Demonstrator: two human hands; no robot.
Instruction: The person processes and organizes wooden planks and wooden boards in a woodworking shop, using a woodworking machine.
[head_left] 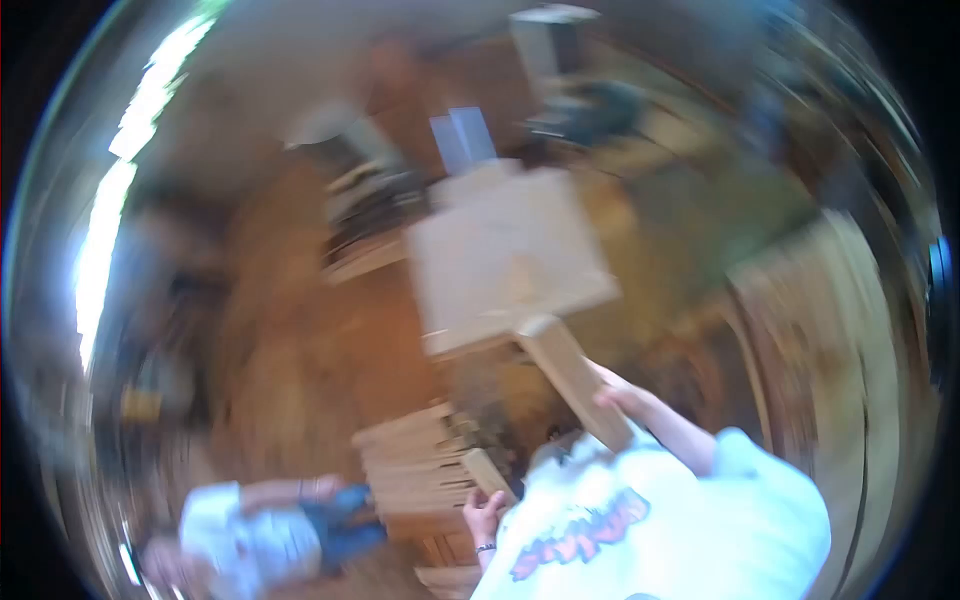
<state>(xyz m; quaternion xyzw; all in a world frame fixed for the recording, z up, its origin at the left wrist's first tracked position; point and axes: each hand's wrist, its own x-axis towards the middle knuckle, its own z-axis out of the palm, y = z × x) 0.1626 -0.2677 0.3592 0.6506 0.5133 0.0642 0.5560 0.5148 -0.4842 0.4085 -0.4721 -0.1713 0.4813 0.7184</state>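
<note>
A long squared wooden piece (575, 378) slants up from my shirt toward a pale, flat work surface (510, 250). My right hand (617, 392) is closed around the side of this piece, near its middle. Lower and to the left, my left hand (484, 515) has its fingers closed on a shorter wooden piece (487, 474). A dark band circles the left wrist. Motion blur softens the fingers and the surface.
Stacked boards (410, 455) lie left of my left hand. At the lower left is another person (255, 535) in a light shirt. Long planks (815, 350) stand at the right. A machine (370, 190) and a dark object (590, 112) are beyond the pale surface.
</note>
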